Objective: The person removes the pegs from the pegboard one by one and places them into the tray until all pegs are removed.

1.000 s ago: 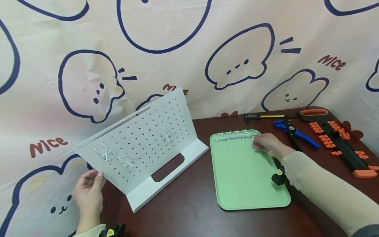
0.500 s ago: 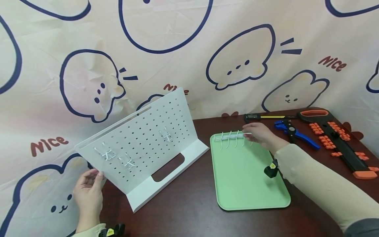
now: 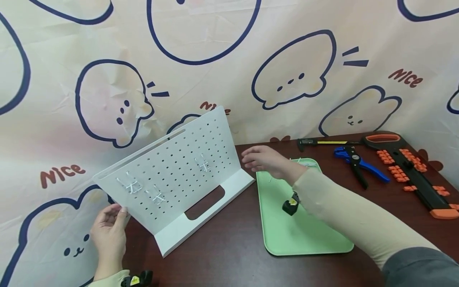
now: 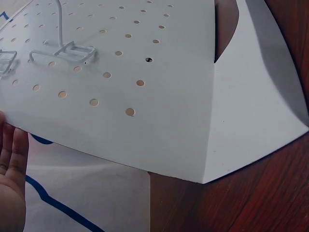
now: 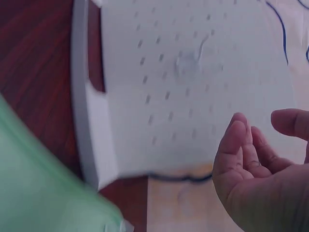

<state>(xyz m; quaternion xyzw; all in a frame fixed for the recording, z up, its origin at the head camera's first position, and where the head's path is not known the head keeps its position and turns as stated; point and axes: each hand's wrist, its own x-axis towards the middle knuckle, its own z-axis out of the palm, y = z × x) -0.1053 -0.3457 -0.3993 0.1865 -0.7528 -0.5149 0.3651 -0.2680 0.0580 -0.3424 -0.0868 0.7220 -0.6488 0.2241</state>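
Observation:
A white metal pegboard [image 3: 179, 171] with a bent foot stands tilted on the table, several wire hooks [image 3: 133, 185] fixed in its holes. My left hand [image 3: 109, 235] pinches its left edge between thumb and fingers; its fingers [image 4: 18, 152] also show at the board's edge in the left wrist view. My right hand [image 3: 267, 161] is in the air just right of the board, over the tray's far left corner. In the right wrist view, a gap separates the thumb and fingers [image 5: 231, 145], and nothing is seen between them. More white hooks [image 3: 307, 164] lie along the tray's far end, partly hidden.
The green tray [image 3: 305, 235] lies on the dark wooden table [image 3: 222, 259], right of the board. Behind it are a digital caliper [image 3: 326, 142], blue-handled wire strippers [image 3: 362, 163] and a black-and-orange tool [image 3: 412, 175]. A cartoon-printed cloth [image 3: 201, 79] hangs behind.
My right hand has moved left from the hooks at the tray's far end to the board's right side. The left hand keeps its grip on the board's edge.

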